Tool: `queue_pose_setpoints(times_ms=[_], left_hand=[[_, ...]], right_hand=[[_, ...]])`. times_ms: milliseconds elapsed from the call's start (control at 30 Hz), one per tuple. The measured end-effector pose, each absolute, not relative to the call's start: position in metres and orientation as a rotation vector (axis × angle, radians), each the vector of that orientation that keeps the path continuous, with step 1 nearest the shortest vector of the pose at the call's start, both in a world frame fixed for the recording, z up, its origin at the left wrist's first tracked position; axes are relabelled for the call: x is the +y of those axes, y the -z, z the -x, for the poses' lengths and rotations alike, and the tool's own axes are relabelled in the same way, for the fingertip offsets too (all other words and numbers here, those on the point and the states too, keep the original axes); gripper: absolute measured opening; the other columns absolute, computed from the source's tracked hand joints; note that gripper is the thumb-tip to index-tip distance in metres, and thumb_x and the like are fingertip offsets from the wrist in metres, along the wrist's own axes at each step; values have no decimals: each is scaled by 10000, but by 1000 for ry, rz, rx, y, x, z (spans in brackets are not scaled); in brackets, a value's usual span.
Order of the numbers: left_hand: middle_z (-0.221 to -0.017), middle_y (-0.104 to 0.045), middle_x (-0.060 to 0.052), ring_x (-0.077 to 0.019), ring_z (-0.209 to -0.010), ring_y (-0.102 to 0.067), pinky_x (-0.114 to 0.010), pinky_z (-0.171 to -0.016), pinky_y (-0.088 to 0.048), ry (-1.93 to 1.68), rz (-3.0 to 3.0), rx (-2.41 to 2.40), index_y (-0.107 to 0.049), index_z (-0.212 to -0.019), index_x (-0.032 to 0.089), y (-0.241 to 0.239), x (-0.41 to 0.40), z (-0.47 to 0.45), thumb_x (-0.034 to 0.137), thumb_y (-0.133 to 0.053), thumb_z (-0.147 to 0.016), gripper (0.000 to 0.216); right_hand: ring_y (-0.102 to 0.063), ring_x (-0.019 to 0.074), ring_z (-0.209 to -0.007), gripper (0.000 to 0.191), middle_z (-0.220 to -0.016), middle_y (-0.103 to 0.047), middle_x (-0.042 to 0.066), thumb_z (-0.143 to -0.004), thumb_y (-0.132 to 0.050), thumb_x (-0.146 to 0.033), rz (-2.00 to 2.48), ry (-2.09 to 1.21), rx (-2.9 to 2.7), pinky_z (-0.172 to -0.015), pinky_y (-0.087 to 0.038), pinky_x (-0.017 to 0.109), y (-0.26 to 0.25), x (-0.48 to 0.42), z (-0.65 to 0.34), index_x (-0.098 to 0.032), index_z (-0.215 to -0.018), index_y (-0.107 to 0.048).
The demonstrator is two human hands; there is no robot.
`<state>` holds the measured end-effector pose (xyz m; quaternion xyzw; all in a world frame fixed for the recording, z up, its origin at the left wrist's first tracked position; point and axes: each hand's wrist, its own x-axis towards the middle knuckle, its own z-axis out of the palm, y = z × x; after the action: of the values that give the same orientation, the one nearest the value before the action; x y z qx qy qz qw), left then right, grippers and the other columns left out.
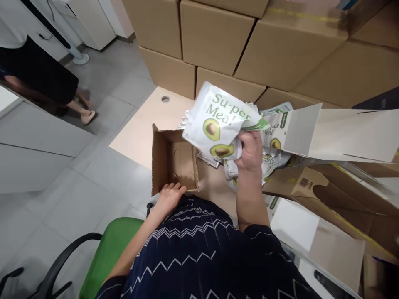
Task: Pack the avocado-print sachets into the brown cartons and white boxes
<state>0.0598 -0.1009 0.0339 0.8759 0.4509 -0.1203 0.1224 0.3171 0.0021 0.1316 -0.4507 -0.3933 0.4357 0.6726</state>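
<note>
Right hand point(250, 150) is closed, thumb in front, on the lower right corner of a glossy white pouch with green lettering and avocado prints point(199, 123); can't tell if it's one pouch or several. Pouch is up above the pale flat bench point(137, 125), by the far right corner of an open brown cardboard box point(159, 162). Left hand point(171, 193) lies over the box's near rim, fingers loosely bent; thumb hidden, can't tell if it pinches the wall. Corner grip likely lets the pouch sag, so I'd support more of the bottom edge. Light left-hand pressure should steady the box without bowing the rim.
</note>
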Motion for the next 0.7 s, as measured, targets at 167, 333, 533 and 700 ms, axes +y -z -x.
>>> queue_pose_setpoints(times_ms=[167,333,533,700], left_hand=[[-1016,-674,-110,-297,-1103,-570,-515,-1004,-396,234,-2586,1316,-694,-1011,233,-45,-100,-68,318,-524,-932,206],[-1410,-517,-154,-495,-1450,-143,-803,-1073,-8,127,-2612,1584,-712,-1110,243,-64,-110,-46,404,-717,-794,355],[-1490,-414,-133,-484,-1471,-62,-775,-1058,-251,-173,-2504,1504,-720,-1131,285,-21,-102,-5,387,-667,-844,309],[-1471,-408,-120,-398,-1492,-80,-679,-1107,-316,-419,-2501,1415,-694,-1167,266,1,-102,1,364,-664,-852,332]], right_hand=[[-572,137,-711,161,-795,-639,-3,-821,-504,-215,1001,-1210,-1787,-662,-448,263,-173,-32,-273,-198,-948,-602],[-545,156,-726,154,-844,-638,56,-877,-410,-129,1262,-1092,-2379,-672,-382,276,-149,-34,-256,-162,-928,-552],[-602,170,-890,255,-971,-652,43,-840,-442,-195,1388,-1387,-1724,-768,-461,268,-68,-20,-300,-159,-1063,-560],[-619,217,-922,292,-1020,-676,75,-836,-453,-215,1718,-1261,-1719,-800,-475,312,-52,-18,-301,-144,-1096,-564]])
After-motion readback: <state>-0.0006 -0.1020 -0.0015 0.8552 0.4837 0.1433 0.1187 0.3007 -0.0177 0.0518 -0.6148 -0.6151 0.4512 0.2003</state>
